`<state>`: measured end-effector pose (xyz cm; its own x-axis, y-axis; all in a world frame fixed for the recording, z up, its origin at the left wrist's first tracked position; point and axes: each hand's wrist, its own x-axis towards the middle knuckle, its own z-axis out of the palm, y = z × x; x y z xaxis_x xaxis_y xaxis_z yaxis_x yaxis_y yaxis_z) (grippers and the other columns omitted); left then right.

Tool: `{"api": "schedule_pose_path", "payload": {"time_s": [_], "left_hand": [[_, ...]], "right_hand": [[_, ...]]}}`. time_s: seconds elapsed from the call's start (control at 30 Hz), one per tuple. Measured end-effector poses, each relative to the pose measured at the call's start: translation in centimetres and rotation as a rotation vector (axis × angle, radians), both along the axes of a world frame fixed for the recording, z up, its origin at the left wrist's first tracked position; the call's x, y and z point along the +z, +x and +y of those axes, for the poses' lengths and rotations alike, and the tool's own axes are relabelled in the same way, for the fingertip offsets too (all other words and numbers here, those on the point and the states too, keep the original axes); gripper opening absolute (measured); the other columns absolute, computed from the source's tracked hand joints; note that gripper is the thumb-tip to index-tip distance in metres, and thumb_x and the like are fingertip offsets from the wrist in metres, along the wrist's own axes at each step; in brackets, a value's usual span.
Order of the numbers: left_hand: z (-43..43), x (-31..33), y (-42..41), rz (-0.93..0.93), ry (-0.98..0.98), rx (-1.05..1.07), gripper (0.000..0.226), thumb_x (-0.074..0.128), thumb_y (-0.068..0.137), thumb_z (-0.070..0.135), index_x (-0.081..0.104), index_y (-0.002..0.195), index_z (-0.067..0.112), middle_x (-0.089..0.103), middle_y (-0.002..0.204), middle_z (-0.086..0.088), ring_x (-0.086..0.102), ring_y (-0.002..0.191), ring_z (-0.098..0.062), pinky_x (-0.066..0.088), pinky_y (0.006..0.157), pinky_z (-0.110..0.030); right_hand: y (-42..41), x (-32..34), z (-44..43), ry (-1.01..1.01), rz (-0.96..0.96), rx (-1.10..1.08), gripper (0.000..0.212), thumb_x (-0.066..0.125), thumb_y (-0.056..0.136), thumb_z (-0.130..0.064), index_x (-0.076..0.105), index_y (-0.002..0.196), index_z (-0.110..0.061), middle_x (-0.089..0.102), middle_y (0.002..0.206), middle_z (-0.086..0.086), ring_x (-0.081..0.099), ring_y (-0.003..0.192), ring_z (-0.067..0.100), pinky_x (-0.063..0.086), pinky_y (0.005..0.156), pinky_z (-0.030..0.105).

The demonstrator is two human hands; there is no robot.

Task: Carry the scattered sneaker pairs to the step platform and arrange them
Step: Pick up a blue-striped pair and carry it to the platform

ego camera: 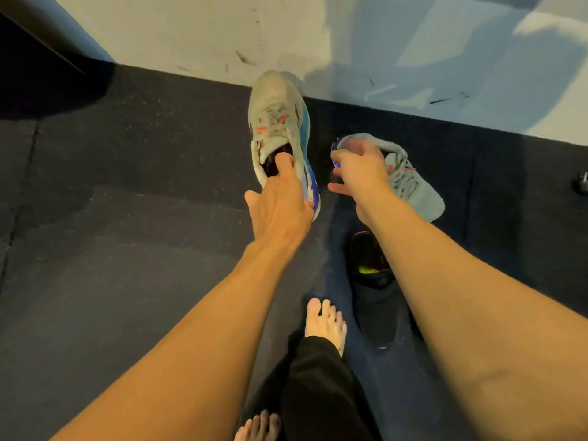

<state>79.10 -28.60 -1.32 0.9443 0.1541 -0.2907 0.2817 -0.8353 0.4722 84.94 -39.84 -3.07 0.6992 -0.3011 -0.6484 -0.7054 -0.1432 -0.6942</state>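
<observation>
My left hand [278, 203] grips a grey sneaker with a blue sole [276, 122] at its heel collar, fingers hooked inside the opening, toe pointing toward the wall. Its mate, a second grey sneaker [410, 183], lies on the dark floor to the right, toe pointing right and toward me. My right hand [359, 171] reaches over its heel with fingers curled loosely; whether they grip the collar is hidden. A black sneaker with a neon-yellow insole mark [374, 291] lies on the floor under my right forearm.
Dark rubber floor mats [127, 218] cover the ground up to a pale wall [350, 43]. My bare feet [324, 323] stand near the black sneaker. A small metal object [582, 184] sits at the right edge. A dark raised surface shows at the upper left.
</observation>
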Motion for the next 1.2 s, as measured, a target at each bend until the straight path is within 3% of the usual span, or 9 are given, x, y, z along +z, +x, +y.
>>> {"api": "schedule_pose_path", "payload": {"time_s": [0.17, 0.37, 0.47, 0.57, 0.73, 0.87, 0.97, 1.07, 1.2], "left_hand": [[1.1, -3.4, 1.4, -0.018, 0.050, -0.001, 0.056, 0.068, 0.083, 0.017, 0.031, 0.126, 0.016, 0.063, 0.107, -0.007, 0.061, 0.095, -0.028, 0.027, 0.077, -0.037], [1.9, -4.4, 1.7, 0.022, 0.041, -0.012, 0.054, 0.067, 0.083, 0.014, 0.033, 0.124, 0.016, 0.060, 0.096, -0.003, 0.060, 0.090, -0.026, 0.028, 0.077, -0.037], [2.1, -3.4, 1.3, 0.044, 0.040, -0.006, 0.053, 0.066, 0.081, 0.011, 0.033, 0.123, 0.017, 0.055, 0.089, 0.000, 0.055, 0.081, -0.023, 0.024, 0.073, -0.035], [2.0, -0.7, 0.2, 0.072, 0.040, 0.026, 0.049, 0.064, 0.081, 0.012, 0.032, 0.117, 0.021, 0.060, 0.087, 0.000, 0.052, 0.075, -0.021, 0.020, 0.070, -0.034], [3.7, 6.6, -1.9, 0.093, 0.015, 0.102, 0.046, 0.064, 0.082, 0.014, 0.029, 0.108, 0.028, 0.050, 0.082, 0.006, 0.047, 0.070, -0.019, 0.022, 0.070, -0.033], [6.8, 14.8, -3.2, 0.078, 0.021, 0.109, 0.042, 0.063, 0.083, 0.014, 0.031, 0.108, 0.026, 0.061, 0.091, 0.000, 0.057, 0.082, -0.026, 0.026, 0.073, -0.034], [8.9, 22.7, -3.9, 0.020, 0.000, 0.110, 0.033, 0.059, 0.089, 0.018, 0.033, 0.108, 0.023, 0.065, 0.098, -0.005, 0.060, 0.088, -0.029, 0.030, 0.076, -0.035], [11.1, 31.9, -4.7, -0.011, 0.009, 0.126, 0.034, 0.056, 0.092, 0.020, 0.038, 0.120, 0.015, 0.065, 0.105, -0.014, 0.059, 0.096, -0.037, 0.033, 0.079, -0.039], [14.5, 45.2, -7.0, -0.102, 0.029, 0.111, 0.042, 0.055, 0.090, 0.024, 0.039, 0.128, 0.014, 0.063, 0.112, -0.017, 0.057, 0.101, -0.040, 0.034, 0.075, -0.038]], "right_hand": [[3.4, -6.0, -0.2, -0.120, 0.088, 0.108, 0.049, 0.063, 0.089, -0.020, 0.045, 0.134, -0.021, 0.038, 0.141, 0.005, 0.050, 0.112, 0.023, 0.059, 0.076, 0.037], [4.6, -8.5, -0.9, -0.125, 0.135, 0.222, 0.043, 0.057, 0.085, -0.014, 0.053, 0.125, 0.001, 0.056, 0.111, 0.016, 0.060, 0.091, 0.026, 0.053, 0.062, 0.031], [3.2, -6.7, -0.2, -0.133, 0.099, 0.190, 0.015, 0.058, 0.084, -0.015, 0.068, 0.094, -0.011, 0.062, 0.095, 0.012, 0.062, 0.085, 0.024, 0.057, 0.066, 0.034], [0.6, -3.3, 1.0, -0.210, 0.051, 0.248, 0.021, 0.060, 0.084, -0.021, 0.066, 0.064, -0.023, 0.070, 0.082, 0.008, 0.067, 0.083, 0.028, 0.057, 0.078, 0.046], [-2.3, 5.3, 2.7, -0.141, 0.034, 0.282, 0.009, 0.052, 0.087, -0.020, 0.051, 0.082, -0.028, 0.063, 0.095, 0.007, 0.066, 0.078, 0.022, 0.055, 0.049, 0.027], [-3.2, 15.0, 3.8, -0.028, 0.021, 0.308, 0.032, 0.062, 0.084, -0.025, 0.037, 0.104, -0.025, 0.060, 0.094, 0.010, 0.069, 0.068, 0.026, 0.060, 0.064, 0.044], [-3.5, 24.3, 6.0, 0.051, 0.016, 0.281, 0.032, 0.073, 0.076, -0.027, 0.050, 0.097, -0.017, 0.065, 0.086, 0.008, 0.061, 0.059, 0.023, 0.060, 0.064, 0.046], [-4.5, 35.0, 8.5, 0.106, 0.008, 0.321, 0.020, 0.077, 0.076, -0.023, 0.062, 0.080, -0.010, 0.060, 0.070, 0.006, 0.053, 0.057, 0.016, 0.056, 0.059, 0.035], [-6.6, 50.8, 11.2, 0.134, 0.002, 0.433, 0.025, 0.076, 0.080, -0.023, 0.066, 0.100, -0.013, 0.060, 0.074, 0.001, 0.055, 0.055, 0.008, 0.059, 0.055, 0.027]]}}
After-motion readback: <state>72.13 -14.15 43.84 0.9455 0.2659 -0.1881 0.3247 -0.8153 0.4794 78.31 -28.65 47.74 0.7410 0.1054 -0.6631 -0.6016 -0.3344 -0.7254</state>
